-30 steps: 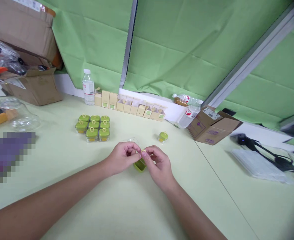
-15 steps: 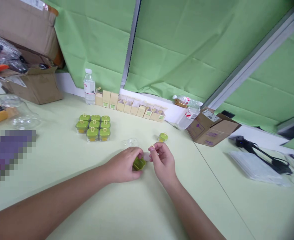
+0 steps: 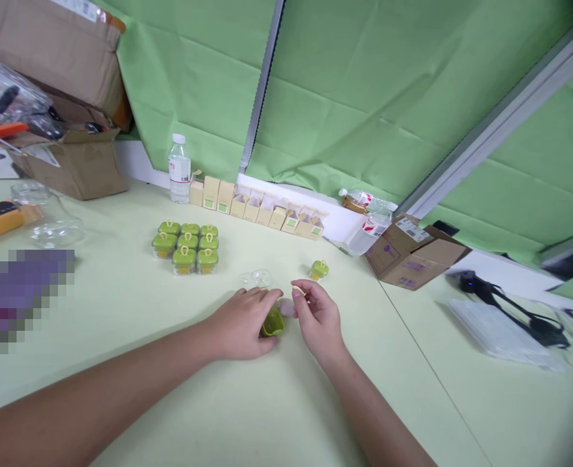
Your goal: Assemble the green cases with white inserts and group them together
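My left hand curls around a hollow green lid turned with its inside toward me. The thumb lies along the lid's near side, and the raised fingers hide part of it. Just right of it, my right hand pinches a small pale yellow piece between thumb and forefinger. A pale, roundish item shows between the two hands; whether it is held I cannot tell. Behind my left hand lies a clear plastic piece. A small green-lidded container stands beyond my right hand.
Several green-lidded clear containers stand grouped at left. Small cream cartons line the wall beside an upright water bottle. Cardboard boxes stand at left and right. Plastic bags lie far right.
My left fingers have lifted and straightened a little, exposing more of the green lid's inside. The right hand keeps its pinch on the small yellow piece. The view has shifted slightly.
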`<state>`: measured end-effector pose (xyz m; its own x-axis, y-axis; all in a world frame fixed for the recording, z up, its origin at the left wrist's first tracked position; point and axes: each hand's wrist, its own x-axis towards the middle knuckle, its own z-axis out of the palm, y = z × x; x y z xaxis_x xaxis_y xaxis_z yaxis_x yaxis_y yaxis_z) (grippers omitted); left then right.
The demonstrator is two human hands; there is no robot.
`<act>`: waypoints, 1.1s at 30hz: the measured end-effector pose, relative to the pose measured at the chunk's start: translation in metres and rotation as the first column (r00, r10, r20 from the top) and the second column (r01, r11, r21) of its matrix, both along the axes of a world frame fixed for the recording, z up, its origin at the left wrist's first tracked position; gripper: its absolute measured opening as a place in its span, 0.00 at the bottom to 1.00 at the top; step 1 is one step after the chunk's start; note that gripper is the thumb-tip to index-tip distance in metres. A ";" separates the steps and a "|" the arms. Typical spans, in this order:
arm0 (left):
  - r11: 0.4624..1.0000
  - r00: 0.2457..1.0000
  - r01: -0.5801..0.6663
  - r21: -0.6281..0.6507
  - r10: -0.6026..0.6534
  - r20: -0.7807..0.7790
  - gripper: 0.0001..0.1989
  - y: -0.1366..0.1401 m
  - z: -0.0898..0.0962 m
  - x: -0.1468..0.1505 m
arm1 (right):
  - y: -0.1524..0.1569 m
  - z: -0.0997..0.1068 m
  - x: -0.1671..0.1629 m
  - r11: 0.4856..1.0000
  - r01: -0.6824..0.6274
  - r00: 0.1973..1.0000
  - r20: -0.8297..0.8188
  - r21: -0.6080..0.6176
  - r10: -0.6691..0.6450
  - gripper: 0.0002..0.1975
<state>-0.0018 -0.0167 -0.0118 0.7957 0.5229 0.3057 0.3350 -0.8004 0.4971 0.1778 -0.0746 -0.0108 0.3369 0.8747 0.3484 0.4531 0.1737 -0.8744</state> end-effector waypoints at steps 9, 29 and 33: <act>0.997 0.968 0.026 -0.068 -0.008 0.251 0.21 0.005 0.001 0.003 | -0.008 0.013 -0.004 0.995 -0.096 0.993 0.077 0.009 0.095 0.08; 0.997 0.952 0.064 0.040 -0.073 0.297 0.26 0.008 -0.006 0.005 | -0.016 0.019 -0.016 0.999 -0.042 0.844 0.536 0.035 0.017 0.10; 0.991 0.953 0.072 0.111 -0.102 0.287 0.26 0.008 -0.008 0.005 | -0.016 0.015 -0.021 0.999 -0.006 0.814 0.580 0.048 -0.023 0.11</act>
<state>0.0030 -0.0087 -0.0203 0.7056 0.4116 0.5768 0.1142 -0.8695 0.4806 0.1571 -0.0909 0.0046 0.0672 0.8510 0.5208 0.8755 0.2000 -0.4398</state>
